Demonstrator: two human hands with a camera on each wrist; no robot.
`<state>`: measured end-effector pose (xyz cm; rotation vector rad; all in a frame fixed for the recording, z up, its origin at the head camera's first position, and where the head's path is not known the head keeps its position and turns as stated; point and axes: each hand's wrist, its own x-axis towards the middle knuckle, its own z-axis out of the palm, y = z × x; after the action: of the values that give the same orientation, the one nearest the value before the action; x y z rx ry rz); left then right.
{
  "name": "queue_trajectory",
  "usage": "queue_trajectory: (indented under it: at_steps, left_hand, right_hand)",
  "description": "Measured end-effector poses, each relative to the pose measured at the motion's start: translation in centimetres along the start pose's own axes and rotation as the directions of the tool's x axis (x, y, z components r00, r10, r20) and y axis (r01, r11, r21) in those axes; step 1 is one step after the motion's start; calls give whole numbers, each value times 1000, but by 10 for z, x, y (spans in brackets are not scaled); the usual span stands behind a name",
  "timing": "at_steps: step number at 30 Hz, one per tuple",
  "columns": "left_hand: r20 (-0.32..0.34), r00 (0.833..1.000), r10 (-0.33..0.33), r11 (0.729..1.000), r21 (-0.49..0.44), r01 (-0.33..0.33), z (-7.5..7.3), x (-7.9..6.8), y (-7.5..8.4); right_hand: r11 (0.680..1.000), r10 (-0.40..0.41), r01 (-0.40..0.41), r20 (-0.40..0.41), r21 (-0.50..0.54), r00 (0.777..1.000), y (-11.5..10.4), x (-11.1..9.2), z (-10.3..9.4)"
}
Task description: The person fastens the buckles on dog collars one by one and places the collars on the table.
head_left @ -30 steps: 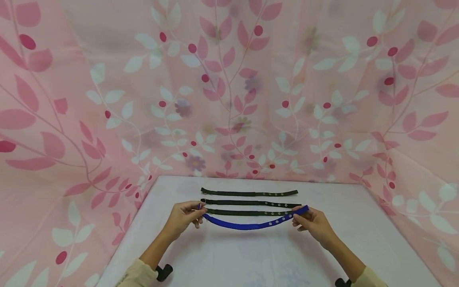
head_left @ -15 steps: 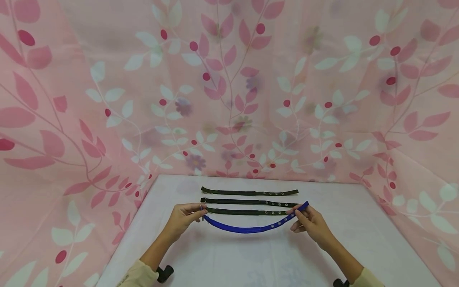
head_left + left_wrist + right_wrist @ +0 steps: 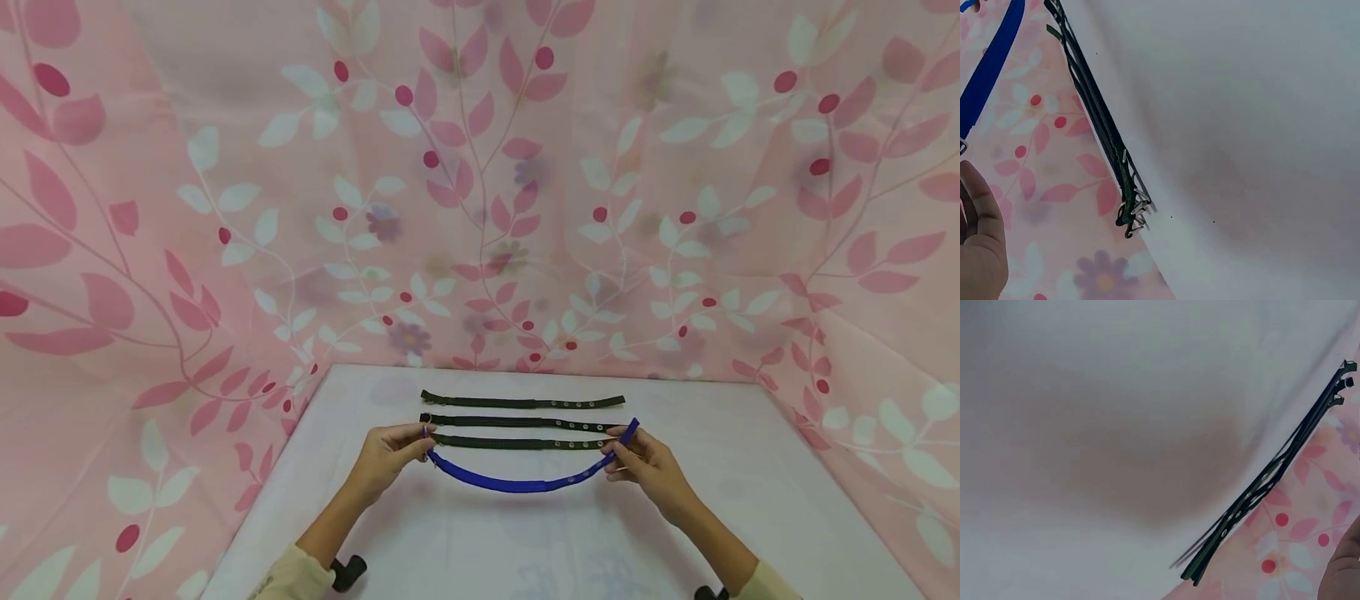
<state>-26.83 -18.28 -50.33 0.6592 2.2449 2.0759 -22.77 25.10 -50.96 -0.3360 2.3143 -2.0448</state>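
Observation:
A blue dog collar (image 3: 510, 485) with metal eyelets hangs in a sagging curve above the table, between both hands. My left hand (image 3: 381, 460) pinches its buckle end between thumb and fingers. Near the eyelet end, my right hand (image 3: 656, 471) pinches the strap, and the blue tip sticks up past the fingers. In the left wrist view, part of the blue strap (image 3: 991, 72) rises above the fingers of the left hand (image 3: 984, 240). Only an edge of the right hand (image 3: 1342, 569) shows in the right wrist view, without the blue collar.
Behind the blue collar, three dark collars lie in parallel rows: a dark green one (image 3: 487, 403) farthest, a black one (image 3: 487, 422), then another dark green one (image 3: 487, 442). They rest on a white-covered table (image 3: 480, 550). Pink leaf-patterned cloth (image 3: 480, 208) surrounds it.
My right hand has shifted slightly left and along the strap, so the blue collar sags deeper and its tip points more upward. The left hand has barely moved. The dark collars stay put.

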Motion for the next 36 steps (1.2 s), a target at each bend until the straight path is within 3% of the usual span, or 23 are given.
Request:
queue_trajectory:
  at_steps: [6, 9, 16, 20, 26, 31, 36]
  left_hand:
    - [5, 1000, 16, 1000, -10, -16, 4, -1, 0]
    - [20, 1000, 18, 1000, -22, -17, 5, -2, 1]
    - [37, 999, 36, 999, -28, -35, 9, -4, 4]
    - [32, 999, 32, 999, -8, -32, 9, -3, 5]
    - [-13, 998, 67, 997, 33, -66, 9, -2, 4]
    - [11, 990, 140, 981, 134, -140, 11, -2, 4]
    - [18, 986, 167, 983, 80, -168, 13, -1, 9]
  right_hand:
    - [1000, 24, -23, 67, -6, 997, 4, -1, 2]
    - [999, 34, -33, 54, -30, 998, 4, -2, 3]
    - [983, 3, 15, 96, -182, 995, 4, -6, 6]
    - [979, -15, 37, 110, -199, 994, 5, -6, 7]
    - [965, -68, 84, 74, -249, 995, 5, -5, 7]
    - [925, -160, 160, 27, -344, 987, 2, -3, 9]
    - [911, -196, 185, 9, -370, 981, -4, -3, 12]
